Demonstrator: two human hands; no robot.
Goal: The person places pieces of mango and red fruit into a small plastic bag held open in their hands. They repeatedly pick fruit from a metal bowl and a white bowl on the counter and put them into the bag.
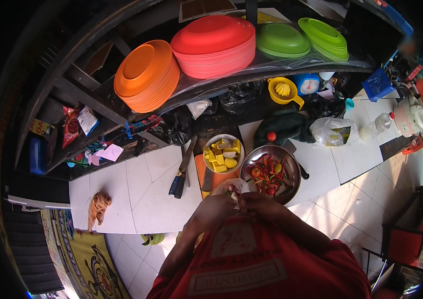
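My left hand (215, 209) and my right hand (262, 205) both hold the rim of a clear plastic bag (240, 184), close to my chest. Small reddish and pale pieces, apparently shallots or garlic, lie in the bag. Just beyond it, a white bowl (224, 170) holds yellow chunks and stands partly over an orange cutting board (199, 164). To the right is a round metal pan (294, 164) with red chillies (269, 168) and several tomatoes (270, 191). A broad blade (207, 180) lies on the board, its handle hidden.
Knives with dark handles (177, 185) lie left of the board. Another knife handle (303, 172) juts out right of the pan. Beyond are a dark cloth (284, 129), a tomato (271, 136) and a plastic bag (327, 130). Stacked plates (213, 59) stand on the shelf above.
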